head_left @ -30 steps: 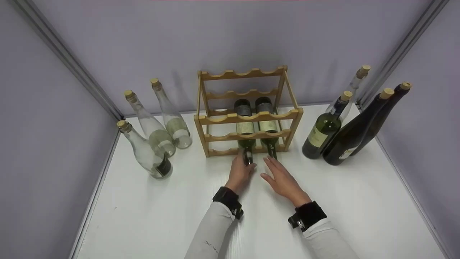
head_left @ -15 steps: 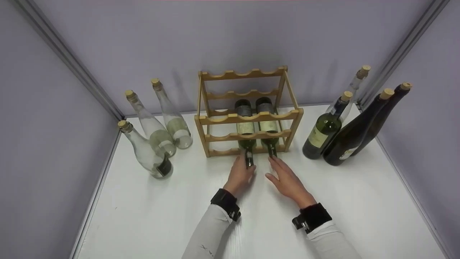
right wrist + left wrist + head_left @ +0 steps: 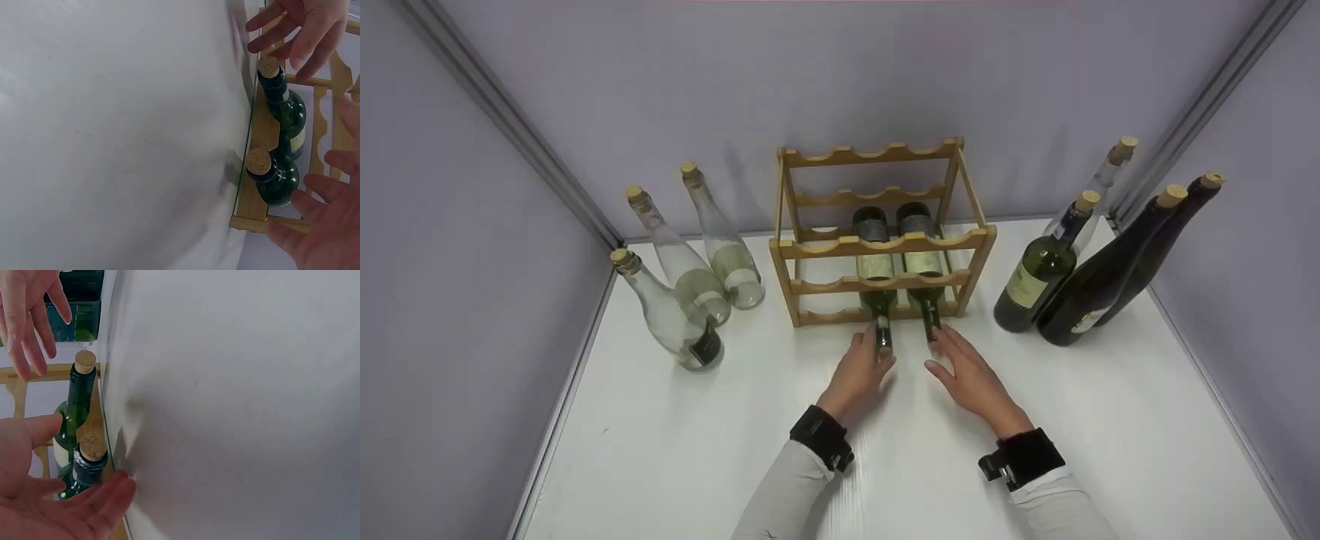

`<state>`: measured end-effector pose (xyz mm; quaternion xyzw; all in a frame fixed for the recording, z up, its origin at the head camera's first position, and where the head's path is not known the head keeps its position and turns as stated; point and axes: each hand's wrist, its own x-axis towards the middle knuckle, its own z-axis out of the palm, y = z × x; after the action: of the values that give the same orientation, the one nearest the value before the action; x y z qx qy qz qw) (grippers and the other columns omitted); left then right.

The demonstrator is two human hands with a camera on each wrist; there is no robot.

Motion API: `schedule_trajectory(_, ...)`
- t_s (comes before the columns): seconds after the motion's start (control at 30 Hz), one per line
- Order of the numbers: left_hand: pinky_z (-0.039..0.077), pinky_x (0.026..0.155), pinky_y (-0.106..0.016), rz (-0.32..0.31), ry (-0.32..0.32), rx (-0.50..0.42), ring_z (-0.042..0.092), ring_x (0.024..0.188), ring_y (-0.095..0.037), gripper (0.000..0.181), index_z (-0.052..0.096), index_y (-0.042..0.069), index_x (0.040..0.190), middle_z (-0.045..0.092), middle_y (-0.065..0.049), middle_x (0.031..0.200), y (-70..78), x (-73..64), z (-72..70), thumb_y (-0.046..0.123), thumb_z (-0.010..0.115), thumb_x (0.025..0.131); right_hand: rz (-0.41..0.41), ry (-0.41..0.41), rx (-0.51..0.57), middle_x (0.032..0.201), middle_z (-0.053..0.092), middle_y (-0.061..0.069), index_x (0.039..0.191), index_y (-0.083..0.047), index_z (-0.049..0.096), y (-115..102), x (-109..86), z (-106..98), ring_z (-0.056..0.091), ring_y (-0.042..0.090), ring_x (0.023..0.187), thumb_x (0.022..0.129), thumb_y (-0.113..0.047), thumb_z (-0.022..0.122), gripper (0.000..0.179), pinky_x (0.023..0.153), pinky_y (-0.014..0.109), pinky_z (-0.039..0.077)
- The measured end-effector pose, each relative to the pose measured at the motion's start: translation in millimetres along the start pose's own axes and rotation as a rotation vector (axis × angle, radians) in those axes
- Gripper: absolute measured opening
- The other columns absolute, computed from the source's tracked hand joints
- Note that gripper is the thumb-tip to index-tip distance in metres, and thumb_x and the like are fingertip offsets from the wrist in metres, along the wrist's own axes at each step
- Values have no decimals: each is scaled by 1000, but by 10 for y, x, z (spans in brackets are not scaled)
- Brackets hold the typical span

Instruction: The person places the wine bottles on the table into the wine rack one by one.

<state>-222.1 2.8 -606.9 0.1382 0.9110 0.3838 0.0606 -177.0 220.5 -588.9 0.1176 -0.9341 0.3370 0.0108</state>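
Two corked green wine bottles lie side by side on the bottom level of a wooden rack (image 3: 877, 285), necks toward me. My left hand (image 3: 855, 375) is beside the neck of the left bottle (image 3: 877, 266), its fingers loosely extended near the cork (image 3: 93, 445). My right hand (image 3: 971, 379) has its fingers spread by the neck of the right bottle (image 3: 922, 262). In the right wrist view that bottle's cork (image 3: 259, 161) stands apart from the right fingers (image 3: 323, 185). Neither hand grips a bottle.
Three clear corked bottles (image 3: 667, 322) stand upright on the white table (image 3: 675, 465) to the left. At right stand a green bottle (image 3: 1024, 289), two dark ones (image 3: 1080, 300) and a clear one (image 3: 1102, 176). Grey walls (image 3: 720, 82) enclose the back and sides.
Both hands have drawn back slightly toward me, and the right has also shifted right. More of the left bottle's neck shows. The bottles have stayed in the rack.
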Motion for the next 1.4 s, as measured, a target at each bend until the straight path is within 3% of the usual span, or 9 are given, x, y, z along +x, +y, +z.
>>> schedule_trajectory(0.23, 46, 97, -44, -1, -58, 59, 54, 120, -34, 75, 26, 3, 154, 45, -25, 137, 14, -141, -111, 34, 63, 97, 49, -23, -6, 156, 28, 21, 151, -1, 34, 51, -15, -65, 25, 36, 143, 101, -38, 56, 66, 112, 52, 25)
schedule_trajectory(0.43, 42, 102, -49, 13, -77, 111, 47, 127, -39, 73, 30, 6, 153, 39, -25, 145, 27, -275, -216, 42, 60, 98, 67, -18, 14, 156, 27, 22, 152, -2, 33, 119, -33, -103, 25, 38, 142, 101, -37, 55, 66, 112, 54, 24)
schedule_trajectory(0.77, 37, 105, -54, 48, -72, 193, 41, 133, -41, 71, 36, 8, 152, 33, -25, 151, 72, -423, -307, 49, 57, 97, 76, 51, 58, 156, 26, 23, 152, 1, 31, 235, -35, -181, 23, 39, 143, 101, -36, 55, 67, 113, 53, 22)
schedule_trajectory(1.0, 35, 106, -53, 70, -76, 220, 39, 135, -39, 69, 38, 11, 151, 33, -23, 153, 90, -502, -315, 50, 55, 98, 135, 103, 104, 156, 23, 26, 152, 2, 26, 308, -39, -229, 21, 41, 143, 102, -38, 53, 70, 113, 54, 21)
schedule_trajectory(1.2, 34, 107, -53, 102, -71, 233, 36, 138, -36, 70, 39, 13, 151, 33, -20, 154, 91, -539, -297, 55, 53, 96, 204, 215, 154, 152, 26, 28, 151, 3, 27, 373, -32, -291, 25, 43, 140, 101, -32, 56, 68, 111, 56, 24)
schedule_trajectory(1.4, 33, 109, -51, 135, -61, 220, 36, 139, -34, 72, 39, 15, 151, 34, -18, 154, 93, -547, -259, 60, 49, 96, 254, 445, 218, 143, 34, 31, 145, 8, 31, 397, 17, -375, 33, 44, 134, 97, -20, 64, 65, 108, 54, 28)
